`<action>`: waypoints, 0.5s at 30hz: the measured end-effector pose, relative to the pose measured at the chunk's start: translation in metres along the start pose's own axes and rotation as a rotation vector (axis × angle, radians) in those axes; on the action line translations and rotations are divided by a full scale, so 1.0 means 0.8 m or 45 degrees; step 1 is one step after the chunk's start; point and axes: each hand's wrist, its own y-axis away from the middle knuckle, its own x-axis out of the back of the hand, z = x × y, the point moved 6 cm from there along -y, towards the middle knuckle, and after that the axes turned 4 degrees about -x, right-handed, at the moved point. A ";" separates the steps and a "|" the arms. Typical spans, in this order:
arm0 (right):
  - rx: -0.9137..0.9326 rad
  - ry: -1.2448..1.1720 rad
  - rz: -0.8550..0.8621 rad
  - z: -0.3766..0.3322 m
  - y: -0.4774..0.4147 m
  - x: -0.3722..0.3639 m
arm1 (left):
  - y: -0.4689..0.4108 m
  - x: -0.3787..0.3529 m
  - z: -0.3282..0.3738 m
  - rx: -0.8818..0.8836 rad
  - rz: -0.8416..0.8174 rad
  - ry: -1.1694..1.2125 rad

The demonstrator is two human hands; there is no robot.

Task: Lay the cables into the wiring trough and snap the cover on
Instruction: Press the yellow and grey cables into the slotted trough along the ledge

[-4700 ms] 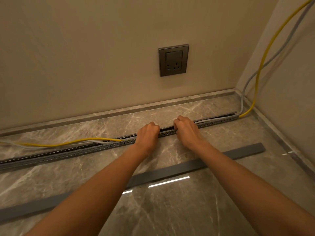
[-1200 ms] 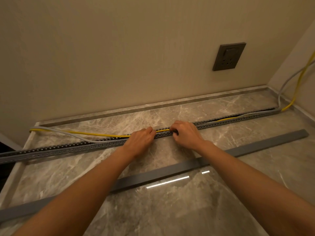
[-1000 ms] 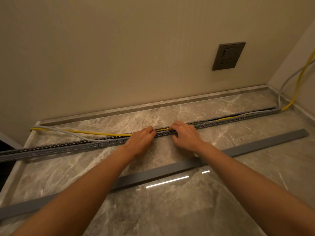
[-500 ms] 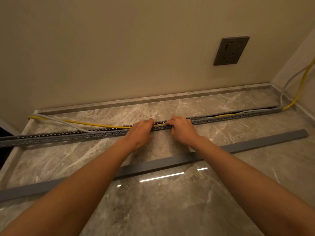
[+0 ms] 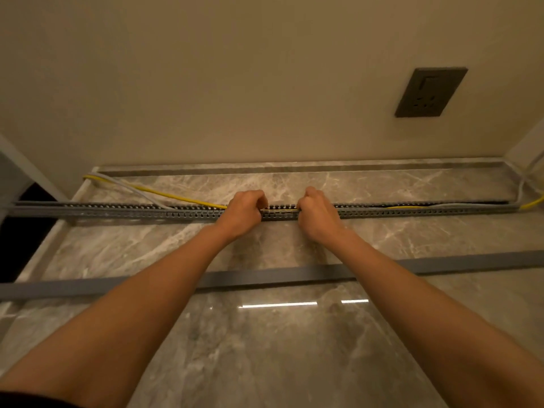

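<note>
A long grey slotted wiring trough point(image 5: 117, 209) lies across the marble surface, parallel to the back wall. A yellow cable point(image 5: 176, 194) and a grey cable point(image 5: 129, 187) run behind it on the left and enter it near my left hand point(image 5: 243, 212). On the right both cables lie inside the trough and leave at its end point(image 5: 532, 204). My right hand point(image 5: 316, 214) rests on the trough a little right of the left one. Both hands have fingers curled over the trough top; what they pinch is hidden. The flat grey cover point(image 5: 265, 276) lies loose nearer me, under my forearms.
A dark wall socket point(image 5: 430, 92) sits on the beige back wall at upper right. The marble counter point(image 5: 279, 348) ends at its left edge point(image 5: 44, 251), with a dark gap beyond. The trough's left end overhangs that edge. A side wall closes the right corner.
My view has swung left and tilted. Both hands have crept left along the trough, and more of the yellow cable now lies inside it to the right of my hands.
</note>
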 end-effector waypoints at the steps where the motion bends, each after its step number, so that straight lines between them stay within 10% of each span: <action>1: -0.021 -0.018 0.022 -0.002 -0.001 0.001 | 0.000 0.002 -0.003 -0.008 -0.002 -0.028; 15: 0.075 -0.331 -0.150 -0.138 -0.033 -0.045 | -0.013 0.070 -0.133 0.133 -0.255 -0.229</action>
